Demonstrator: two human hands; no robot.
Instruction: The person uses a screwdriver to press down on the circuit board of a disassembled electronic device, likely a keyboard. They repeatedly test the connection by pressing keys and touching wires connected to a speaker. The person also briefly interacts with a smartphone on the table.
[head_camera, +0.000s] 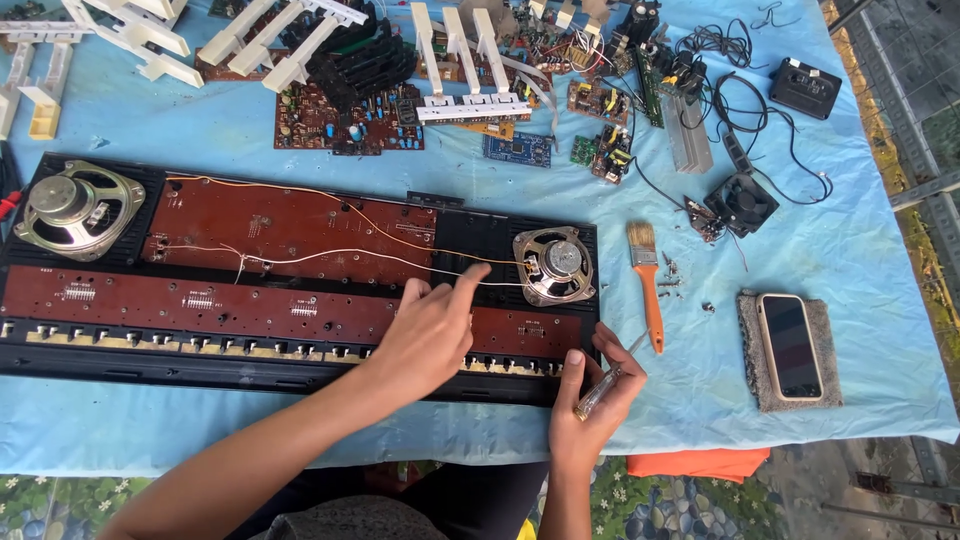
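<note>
Matt brown circuit board (290, 225); glossy phone (790, 345); cloth tablecover (850, 250).

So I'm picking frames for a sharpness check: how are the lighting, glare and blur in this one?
Head view: soft, even daylight with only faint shadows under the left hand and right hand; mild sheen on the phone screen and the speaker rim, nothing blown out; the opened keyboard and the clear-handled screwdriver are sharp, with no evident motion blur; slight wide-angle bending near the edges.

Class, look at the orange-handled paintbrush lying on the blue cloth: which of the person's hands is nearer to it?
The right. The right hand, holding a clear-handled screwdriver, sits just left of and below the orange-handled paintbrush. The left hand rests on the brown circuit board, farther left.
</note>
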